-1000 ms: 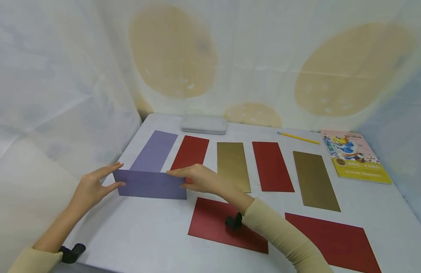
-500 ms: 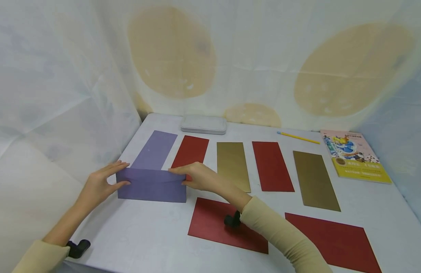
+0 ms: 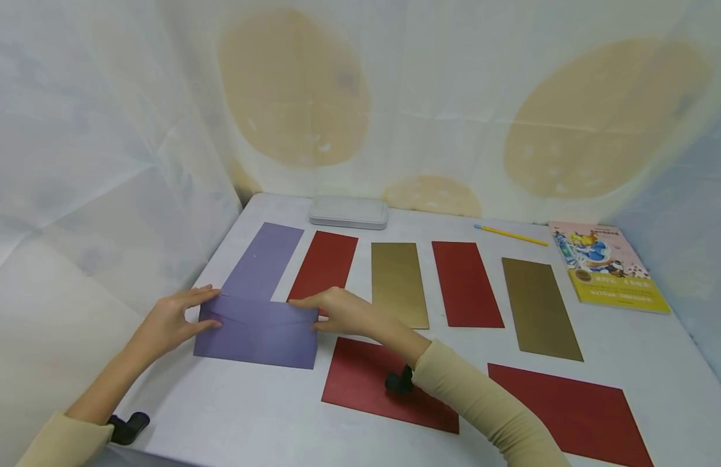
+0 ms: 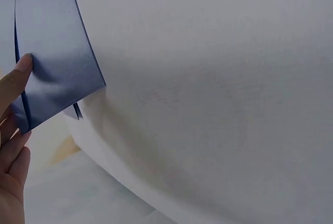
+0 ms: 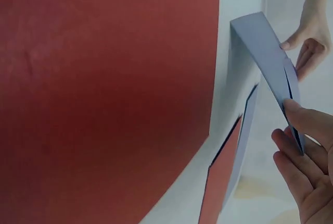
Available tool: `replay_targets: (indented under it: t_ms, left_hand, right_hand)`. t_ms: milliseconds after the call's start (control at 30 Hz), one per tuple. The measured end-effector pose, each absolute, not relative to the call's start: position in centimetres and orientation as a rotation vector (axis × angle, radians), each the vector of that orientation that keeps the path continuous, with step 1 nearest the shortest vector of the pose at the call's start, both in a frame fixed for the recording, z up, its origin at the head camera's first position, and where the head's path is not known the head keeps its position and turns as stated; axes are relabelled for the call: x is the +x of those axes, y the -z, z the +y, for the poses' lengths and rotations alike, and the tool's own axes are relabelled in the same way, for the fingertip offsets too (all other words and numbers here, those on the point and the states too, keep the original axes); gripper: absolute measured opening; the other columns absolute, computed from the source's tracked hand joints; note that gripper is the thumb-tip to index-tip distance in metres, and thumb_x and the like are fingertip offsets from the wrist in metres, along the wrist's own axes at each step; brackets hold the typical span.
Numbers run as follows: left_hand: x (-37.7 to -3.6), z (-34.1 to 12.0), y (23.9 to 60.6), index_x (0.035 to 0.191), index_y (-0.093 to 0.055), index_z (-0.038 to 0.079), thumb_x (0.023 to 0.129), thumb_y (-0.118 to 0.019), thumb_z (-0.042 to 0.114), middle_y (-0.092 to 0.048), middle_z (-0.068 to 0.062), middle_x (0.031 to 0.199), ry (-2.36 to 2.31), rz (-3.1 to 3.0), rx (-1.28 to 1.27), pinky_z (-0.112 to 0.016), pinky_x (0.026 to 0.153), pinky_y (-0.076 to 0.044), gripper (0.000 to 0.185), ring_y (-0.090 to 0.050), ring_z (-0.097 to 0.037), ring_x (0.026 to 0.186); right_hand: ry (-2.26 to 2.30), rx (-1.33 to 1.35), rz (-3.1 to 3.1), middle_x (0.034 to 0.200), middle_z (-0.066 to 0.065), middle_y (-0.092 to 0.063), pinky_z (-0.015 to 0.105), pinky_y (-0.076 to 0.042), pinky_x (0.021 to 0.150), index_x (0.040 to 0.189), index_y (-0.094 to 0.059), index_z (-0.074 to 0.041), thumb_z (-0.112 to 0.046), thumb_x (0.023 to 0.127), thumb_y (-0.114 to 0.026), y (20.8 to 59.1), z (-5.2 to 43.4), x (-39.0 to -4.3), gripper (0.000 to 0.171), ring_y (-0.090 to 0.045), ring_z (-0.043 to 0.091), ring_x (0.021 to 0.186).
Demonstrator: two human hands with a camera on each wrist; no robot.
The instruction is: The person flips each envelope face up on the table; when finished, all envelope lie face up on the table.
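Observation:
A purple envelope [image 3: 255, 340] is held by its two ends over the left of the table, tilted, its flap seam showing across the upper part. My left hand [image 3: 169, 327] pinches its left end between thumb and fingers; the left wrist view shows the thumb lying on the face of the envelope [image 4: 60, 41]. At the opposite end my right hand [image 3: 350, 313] pinches the upper right corner. From the right wrist view the envelope [image 5: 260, 39] looks slightly bowed, with a narrow gap along the flap. Behind it lies a flat purple piece [image 3: 263, 259], its near end hidden.
Red [image 3: 326, 263] and gold [image 3: 398, 285] rectangles lie in a row to the right. Two larger red pieces [image 3: 366, 389] are nearer, one under the right forearm. At the back are a pale flat case [image 3: 348, 214], a yellow pencil [image 3: 512, 235] and a book [image 3: 608, 266].
The envelope has tipped from nearly upright toward lying back, so more of its face and its flap line show. Its lower edge has come nearer; both hands keep their pinch and have dropped slightly.

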State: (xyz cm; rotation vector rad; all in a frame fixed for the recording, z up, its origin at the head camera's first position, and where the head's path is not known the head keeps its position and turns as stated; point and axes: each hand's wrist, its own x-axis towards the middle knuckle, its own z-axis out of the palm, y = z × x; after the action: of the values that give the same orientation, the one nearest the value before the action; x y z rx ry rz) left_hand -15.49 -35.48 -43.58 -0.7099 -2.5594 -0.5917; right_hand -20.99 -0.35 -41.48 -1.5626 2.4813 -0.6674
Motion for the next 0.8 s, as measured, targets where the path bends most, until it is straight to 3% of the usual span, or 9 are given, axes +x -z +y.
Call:
replay_targets:
  t_ms: [367,567,800]
  left_hand:
    - [-15.1,-35.3,43.7,0.113,-0.070,-0.001,0.056,-0.092,0.011,-0.067,-0.022,0.110,0.587,-2.657,-0.762,-0.003,0.093,-0.029,0.062,-0.064,-0.040,0.102]
    - [-14.9,-35.3,44.0,0.114,-0.070,0.000,0.059,-0.091,0.014,-0.069,-0.018,0.109,0.567,-2.727,-0.786,-0.019,0.089,-0.045,0.061,-0.064,-0.037,0.102]
    - [-14.9,-35.4,44.5,0.117,-0.069,0.000,0.063,-0.089,0.016,-0.070,-0.015,0.109,0.571,-2.797,-0.786,-0.042,0.084,-0.050,0.060,-0.065,-0.035,0.102]
  right_hand:
    - [0.598,-1.513,2.457,0.124,0.001,-0.064,0.010,-0.043,0.083,0.136,-0.056,-0.011,-0.017,0.082,-0.079,42.1,-0.5,-20.5,0.059,-0.061,0.005,0.107]
    - [0.564,-1.496,2.426,0.120,0.002,-0.067,0.009,-0.042,0.077,0.135,-0.057,-0.009,-0.018,0.082,-0.079,42.5,-0.6,-20.1,0.058,-0.063,0.005,0.098]
    - [0.533,-1.510,2.407,0.104,0.003,-0.071,0.010,-0.040,0.064,0.134,-0.058,-0.008,-0.018,0.081,-0.079,42.8,-0.6,-19.9,0.058,-0.051,0.005,0.069]
